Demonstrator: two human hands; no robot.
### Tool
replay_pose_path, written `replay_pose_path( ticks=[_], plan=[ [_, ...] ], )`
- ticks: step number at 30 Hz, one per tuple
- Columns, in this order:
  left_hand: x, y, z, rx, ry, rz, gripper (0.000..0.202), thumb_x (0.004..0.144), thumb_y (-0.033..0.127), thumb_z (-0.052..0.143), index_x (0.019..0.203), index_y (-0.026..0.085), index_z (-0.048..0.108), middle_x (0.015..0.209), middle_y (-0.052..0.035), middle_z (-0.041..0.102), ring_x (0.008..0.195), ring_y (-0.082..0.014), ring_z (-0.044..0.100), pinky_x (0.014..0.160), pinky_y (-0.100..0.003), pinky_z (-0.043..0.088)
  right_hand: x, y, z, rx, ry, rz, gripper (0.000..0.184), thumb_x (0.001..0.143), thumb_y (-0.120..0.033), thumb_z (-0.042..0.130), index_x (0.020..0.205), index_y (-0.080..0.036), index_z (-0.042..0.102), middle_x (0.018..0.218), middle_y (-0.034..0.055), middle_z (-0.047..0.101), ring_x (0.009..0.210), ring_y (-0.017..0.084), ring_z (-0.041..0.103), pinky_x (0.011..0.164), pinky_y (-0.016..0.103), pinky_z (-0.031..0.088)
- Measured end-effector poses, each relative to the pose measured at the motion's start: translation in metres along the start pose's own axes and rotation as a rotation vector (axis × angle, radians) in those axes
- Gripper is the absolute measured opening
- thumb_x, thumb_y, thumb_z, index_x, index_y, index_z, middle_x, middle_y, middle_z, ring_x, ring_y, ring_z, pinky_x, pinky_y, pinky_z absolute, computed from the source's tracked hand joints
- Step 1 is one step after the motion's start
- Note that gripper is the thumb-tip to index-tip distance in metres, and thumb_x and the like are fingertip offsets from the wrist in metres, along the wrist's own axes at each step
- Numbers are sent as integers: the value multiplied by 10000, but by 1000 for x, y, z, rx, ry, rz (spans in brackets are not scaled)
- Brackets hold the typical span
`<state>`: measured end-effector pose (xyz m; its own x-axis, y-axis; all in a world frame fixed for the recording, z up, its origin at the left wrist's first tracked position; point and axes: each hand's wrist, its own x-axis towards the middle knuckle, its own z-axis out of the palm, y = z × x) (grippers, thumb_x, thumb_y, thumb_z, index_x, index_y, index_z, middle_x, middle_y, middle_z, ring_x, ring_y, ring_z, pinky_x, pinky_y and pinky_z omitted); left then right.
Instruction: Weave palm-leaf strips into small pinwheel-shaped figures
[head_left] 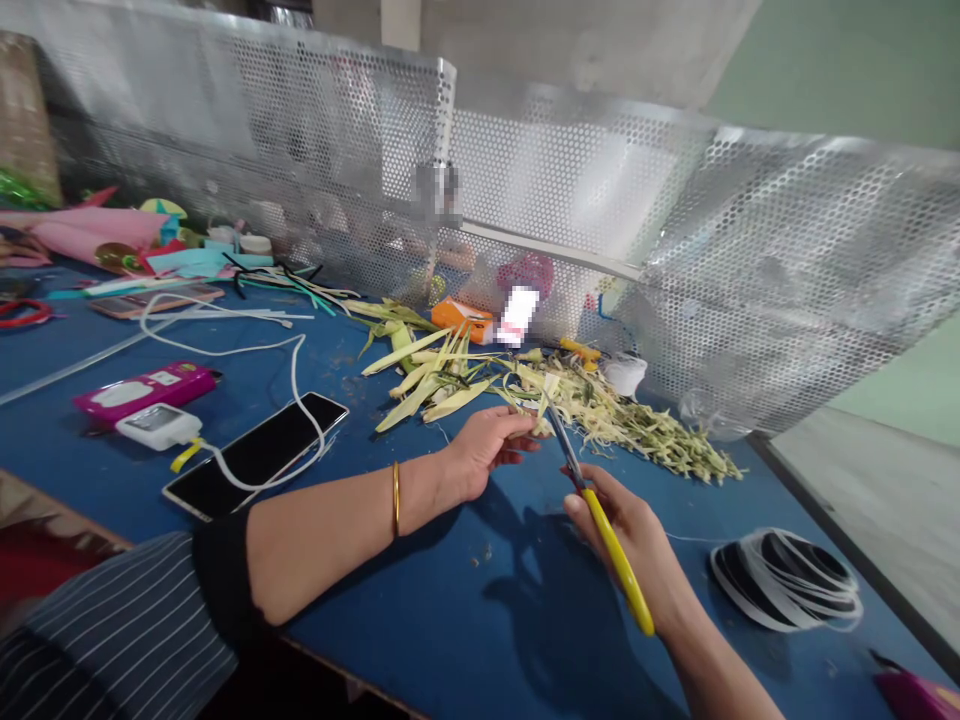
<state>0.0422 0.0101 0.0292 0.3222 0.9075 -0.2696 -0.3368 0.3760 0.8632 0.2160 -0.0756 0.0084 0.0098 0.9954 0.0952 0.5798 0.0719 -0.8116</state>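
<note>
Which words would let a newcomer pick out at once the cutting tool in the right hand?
On the blue table, find the pale green scraps by the perforated screen. Nearer the camera, the right hand holds the cutting tool, metal blades pointing away. Its long yellow handle sets it apart from the shorter orange-yellow object behind the scraps, which no hand holds.

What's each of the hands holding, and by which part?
Right hand: yellow-handled metal scissors, by the handle, near the blades. Left hand: apparently a small pale-yellow, husk-like piece, pinched; exact part unclear.
</note>
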Motion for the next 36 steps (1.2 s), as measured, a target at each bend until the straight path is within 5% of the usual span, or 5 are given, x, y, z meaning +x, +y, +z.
replay_pose_path(
  ticks=[18,36],
  plan=[
    [2,-4,-1,49,-31,28,40,734,197,664,745,164,644,742,-16,660,619,-92,579,563,-225,371,1,0,6,195,-72,125,648,758,-641,636,1173,-142,629,491,-76,388,383,87,324,349,216,252],
    [3,-5,-2,25,-51,15,102,729,229,706,774,160,648,815,-39,688,645,-96,576,587,-234,372,1,9,14,230,0,89,568,778,-611,648,1110,-151,651,527,-73,355,428,79,297,368,206,221]
  ],
)
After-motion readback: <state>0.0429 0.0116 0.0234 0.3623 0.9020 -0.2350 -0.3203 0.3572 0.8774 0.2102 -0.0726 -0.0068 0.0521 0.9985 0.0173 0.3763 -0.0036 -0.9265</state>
